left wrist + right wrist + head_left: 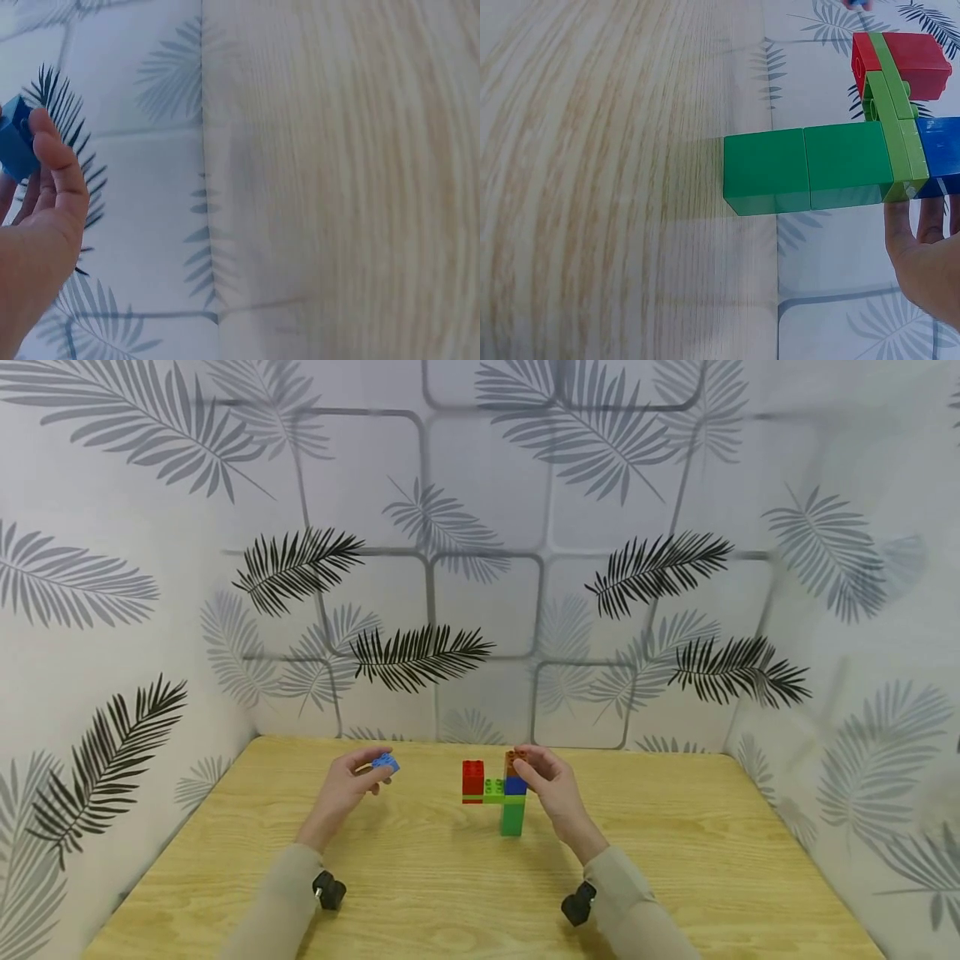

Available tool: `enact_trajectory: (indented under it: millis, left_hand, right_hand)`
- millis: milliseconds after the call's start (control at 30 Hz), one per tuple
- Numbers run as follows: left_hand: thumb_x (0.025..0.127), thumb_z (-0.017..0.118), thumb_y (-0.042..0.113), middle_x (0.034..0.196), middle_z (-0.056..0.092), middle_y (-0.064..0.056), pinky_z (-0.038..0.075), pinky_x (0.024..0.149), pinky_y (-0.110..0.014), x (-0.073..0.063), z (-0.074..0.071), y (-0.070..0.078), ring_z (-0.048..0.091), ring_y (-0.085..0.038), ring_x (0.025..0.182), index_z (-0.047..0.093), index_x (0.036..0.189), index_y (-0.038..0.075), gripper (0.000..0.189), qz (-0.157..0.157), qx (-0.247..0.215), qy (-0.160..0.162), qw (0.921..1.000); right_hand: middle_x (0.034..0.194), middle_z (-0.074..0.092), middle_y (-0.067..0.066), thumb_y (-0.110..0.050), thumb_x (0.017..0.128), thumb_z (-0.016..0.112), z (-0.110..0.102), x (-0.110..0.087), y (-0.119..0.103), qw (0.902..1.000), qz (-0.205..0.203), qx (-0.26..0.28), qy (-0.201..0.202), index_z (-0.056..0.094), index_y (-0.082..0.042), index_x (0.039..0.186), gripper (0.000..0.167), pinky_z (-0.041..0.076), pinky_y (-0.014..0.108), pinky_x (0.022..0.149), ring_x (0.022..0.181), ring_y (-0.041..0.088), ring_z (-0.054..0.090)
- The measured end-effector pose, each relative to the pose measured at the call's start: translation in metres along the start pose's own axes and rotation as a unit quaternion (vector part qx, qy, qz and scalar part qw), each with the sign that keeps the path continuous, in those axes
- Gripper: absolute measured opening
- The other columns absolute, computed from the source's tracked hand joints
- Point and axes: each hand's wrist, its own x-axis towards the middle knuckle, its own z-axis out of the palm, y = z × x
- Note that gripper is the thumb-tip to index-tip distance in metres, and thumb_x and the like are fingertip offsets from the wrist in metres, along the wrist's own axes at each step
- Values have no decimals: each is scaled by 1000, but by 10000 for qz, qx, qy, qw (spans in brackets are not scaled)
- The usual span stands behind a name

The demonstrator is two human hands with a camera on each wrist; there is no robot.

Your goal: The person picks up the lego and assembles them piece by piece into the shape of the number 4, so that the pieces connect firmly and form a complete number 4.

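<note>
A light blue brick (386, 762) is pinched between the thumb and fingers of my left hand (352, 781), raised on the left. The same brick (16, 139) shows at the edge of the left wrist view. My right hand (555, 785) grips an orange-brown brick (514, 763) at the top of a toy brick structure. Below it come a dark blue brick (515, 786), a long lime green brick (493, 790) and two stacked green bricks (806, 166). Red bricks (472, 774) sit above and below the lime brick's left end, overhanging the table.
The structure stands upright on a wood-grain table (420, 893). Behind the table rises a pale wall covering (487, 602) with leaf patterns, which also lines both sides. A small black device (328, 891) is strapped at each wrist.
</note>
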Motion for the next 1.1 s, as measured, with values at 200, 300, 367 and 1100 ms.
enact_trajectory:
  millis: [200, 300, 367, 1100]
  left_hand:
    - [94, 67, 19, 121, 61, -22, 53, 68, -24, 1, 18, 18, 68, -11, 82, 58, 133, 2, 44, 336, -192, 182, 9991]
    - [95, 67, 19, 120, 61, -23, 54, 68, -26, 3, 22, 24, 69, -16, 85, 58, 134, 3, 43, 516, -130, -15, 9986]
    - [95, 67, 19, 117, 62, -22, 55, 68, -26, 4, 23, 25, 69, -18, 85, 58, 133, 4, 43, 612, -4, -166, 9980]
    - [89, 73, 14, 114, 69, -12, 56, 84, -25, 1, 74, 39, 68, -23, 101, 66, 125, 8, 37, 1174, 778, -403, 9892]
  right_hand:
    - [103, 66, -6, -22, 96, 65, 2, 1, 0, 10000, -13, -47, 6, 60, -4, 128, 37, 52, 27, 86, 95, 10, 62]
    - [104, 65, -5, -20, 96, 64, 2, 2, 0, 10000, 39, -19, -9, 60, -4, 129, 37, 51, 28, 87, 96, 9, 61]
    - [104, 65, -5, -20, 96, 64, 2, 3, -1, 10000, 60, 0, -25, 60, -4, 129, 37, 51, 30, 89, 96, 9, 61]
    - [105, 65, -11, -21, 97, 64, 1, -3, -2, 9999, -41, 96, -131, 59, -5, 130, 38, 50, 27, 86, 97, 8, 61]
